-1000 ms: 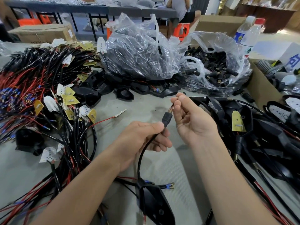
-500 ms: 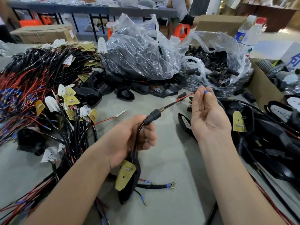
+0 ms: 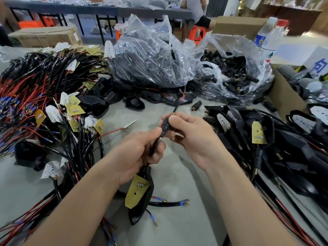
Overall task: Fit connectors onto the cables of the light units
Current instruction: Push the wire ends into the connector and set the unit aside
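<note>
I am holding one light unit's cable [image 3: 156, 142] over the grey desk [image 3: 186, 201], near the middle of the view. My left hand [image 3: 140, 153] is gripping it, the fingers [image 3: 158, 150] curling round the black cable just below the connector [image 3: 166, 124]. My right hand [image 3: 191, 137] is pinching the black connector between thumb and fingers, so both hands are closing on the same piece and are nearly touching. The connector's brass tip [image 3: 172, 114] is sticking out above my right thumb, and a thin wire is running up and away from it.

The light unit [image 3: 142, 206] is hanging below my left hand, tilted, with its yellow board [image 3: 136, 190] facing up towards me. Short wires with blue-sleeved terminals [image 3: 181, 203] are lying on the desk beside it.

A heap of red and black cables [image 3: 35, 86] is lying to my left, and a pile of black light units [image 3: 284, 148] to my right. At the back, a clear plastic bag of loose connectors [image 3: 230, 77] is sitting open beside a second, fuller bag [image 3: 147, 57]. One stray connector [image 3: 196, 105] is lying on the desk in front of the bags.
</note>
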Action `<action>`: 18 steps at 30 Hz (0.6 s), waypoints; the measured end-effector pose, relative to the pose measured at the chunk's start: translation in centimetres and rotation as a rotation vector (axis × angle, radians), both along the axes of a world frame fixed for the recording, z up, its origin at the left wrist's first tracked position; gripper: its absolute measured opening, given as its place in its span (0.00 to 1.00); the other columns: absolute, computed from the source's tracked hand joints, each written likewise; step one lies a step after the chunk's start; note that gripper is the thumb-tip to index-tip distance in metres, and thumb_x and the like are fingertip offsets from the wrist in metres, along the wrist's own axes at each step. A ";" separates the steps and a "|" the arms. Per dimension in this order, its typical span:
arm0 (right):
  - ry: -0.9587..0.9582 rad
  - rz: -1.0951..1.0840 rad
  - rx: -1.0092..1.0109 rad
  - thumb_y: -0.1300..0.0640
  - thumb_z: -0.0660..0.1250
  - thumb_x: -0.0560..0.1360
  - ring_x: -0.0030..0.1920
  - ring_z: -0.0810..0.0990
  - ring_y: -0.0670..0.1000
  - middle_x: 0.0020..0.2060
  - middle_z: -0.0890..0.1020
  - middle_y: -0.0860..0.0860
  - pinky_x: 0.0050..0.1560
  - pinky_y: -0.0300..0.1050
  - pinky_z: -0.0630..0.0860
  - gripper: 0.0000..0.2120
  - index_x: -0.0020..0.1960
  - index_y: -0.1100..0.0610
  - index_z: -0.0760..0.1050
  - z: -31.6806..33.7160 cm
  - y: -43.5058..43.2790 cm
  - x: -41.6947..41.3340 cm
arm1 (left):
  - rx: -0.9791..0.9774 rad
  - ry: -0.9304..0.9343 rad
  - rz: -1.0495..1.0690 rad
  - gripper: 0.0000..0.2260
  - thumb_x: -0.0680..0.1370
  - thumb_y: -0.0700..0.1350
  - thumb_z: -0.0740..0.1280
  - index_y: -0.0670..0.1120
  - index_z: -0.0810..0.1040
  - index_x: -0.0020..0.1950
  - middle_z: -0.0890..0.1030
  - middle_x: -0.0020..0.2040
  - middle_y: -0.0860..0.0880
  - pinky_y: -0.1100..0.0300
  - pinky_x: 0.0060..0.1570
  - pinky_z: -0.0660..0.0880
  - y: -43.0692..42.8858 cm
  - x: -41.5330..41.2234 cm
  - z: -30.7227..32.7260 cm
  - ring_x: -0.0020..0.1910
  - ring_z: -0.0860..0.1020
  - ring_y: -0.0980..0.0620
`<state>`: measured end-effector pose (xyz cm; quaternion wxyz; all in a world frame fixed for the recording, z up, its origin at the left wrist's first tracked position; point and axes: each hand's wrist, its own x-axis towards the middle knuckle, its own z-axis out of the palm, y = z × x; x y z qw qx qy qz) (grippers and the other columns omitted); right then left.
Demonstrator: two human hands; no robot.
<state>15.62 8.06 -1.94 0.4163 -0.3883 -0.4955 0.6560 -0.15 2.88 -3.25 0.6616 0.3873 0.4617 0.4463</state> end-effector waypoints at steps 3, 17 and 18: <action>0.154 -0.074 -0.022 0.64 0.61 0.83 0.42 0.79 0.51 0.41 0.85 0.54 0.42 0.40 0.74 0.09 0.50 0.59 0.81 0.3 0.2 0.1 | -0.026 0.003 -0.108 0.18 0.83 0.54 0.61 0.47 0.87 0.57 0.84 0.42 0.45 0.64 0.36 0.77 0.2 -0.5 -0.2 0.39 0.82 0.51; 0.129 -0.004 0.055 0.62 0.61 0.83 0.42 0.81 0.49 0.44 0.86 0.55 0.43 0.39 0.77 0.09 0.53 0.58 0.81 0.4 0.7 1.7 | 0.000 0.082 -0.250 0.13 0.83 0.35 0.61 0.39 0.86 0.55 0.83 0.42 0.40 0.61 0.33 0.75 -0.2 -0.9 -0.9 0.32 0.78 0.50; 0.094 -0.015 0.064 0.62 0.62 0.83 0.42 0.80 0.50 0.44 0.86 0.56 0.43 0.40 0.77 0.09 0.53 0.59 0.81 0.4 0.8 1.8 | 0.003 0.082 -0.254 0.13 0.83 0.35 0.60 0.39 0.86 0.56 0.83 0.42 0.40 0.61 0.33 0.75 -0.2 -0.7 -0.9 0.32 0.78 0.51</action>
